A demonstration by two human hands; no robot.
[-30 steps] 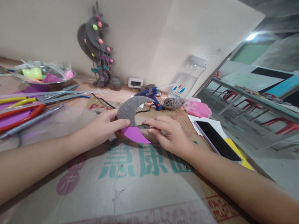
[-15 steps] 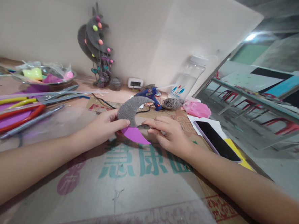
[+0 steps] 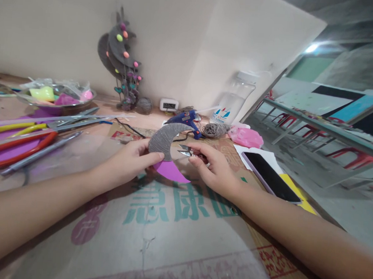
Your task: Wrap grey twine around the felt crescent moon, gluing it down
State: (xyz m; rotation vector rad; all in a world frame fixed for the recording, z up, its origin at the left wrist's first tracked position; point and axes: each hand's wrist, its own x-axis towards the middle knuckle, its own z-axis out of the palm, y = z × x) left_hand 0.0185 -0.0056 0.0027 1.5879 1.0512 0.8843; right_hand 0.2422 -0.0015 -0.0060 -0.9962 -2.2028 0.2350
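Between the thumb and fingers of my left hand point(image 3: 140, 157) is a crescent moon point(image 3: 162, 141). Grey yarn wraps its upper part, while its lower tip is bare purple. My right hand point(image 3: 214, 166) grips a pair of small thread snips point(image 3: 185, 151), whose two pointed blades stand apart and aim left at the crescent's inner curve, with a small gap between. Behind the crescent lies a blue glue gun point(image 3: 187, 119), partly covered by it. A loose bundle of grey yarn point(image 3: 215, 130) sits just right of the glue gun.
Red- and yellow-handled scissors point(image 3: 43, 147) and a metal bowl point(image 3: 54, 105) of craft pieces lie left. A decorated grey moon hanging point(image 3: 120, 55) is by the wall. Right are a water bottle point(image 3: 233, 100), pink bag point(image 3: 246, 137) and phone point(image 3: 271, 177). Cardboard point(image 3: 173, 248) covers the tabletop.
My right hand has drawn slightly away from the crescent, and the snips' blades now show apart. The crescent sits a little lower and further right in view, still in my left hand.
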